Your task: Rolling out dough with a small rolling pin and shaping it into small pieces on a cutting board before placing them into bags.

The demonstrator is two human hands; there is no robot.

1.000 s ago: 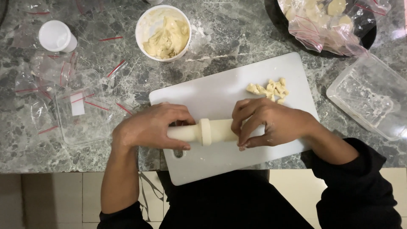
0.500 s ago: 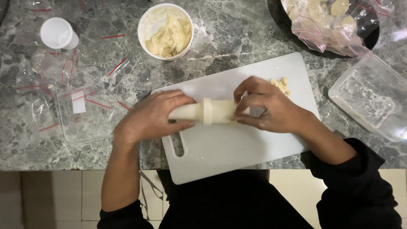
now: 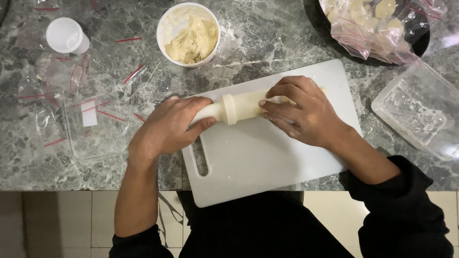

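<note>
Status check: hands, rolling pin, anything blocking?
Left hand grips pin handle; right hand pressed over barrel. Rolling pin on white cutting board. Nothing blocking.

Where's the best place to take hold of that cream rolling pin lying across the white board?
Probably by its two ends, from above. The rolling pin lies flat and crosswise on the cutting board, and a raised collar marks off its narrow handle. The left hand wraps that handle; the right hand presses down on the barrel.
</note>
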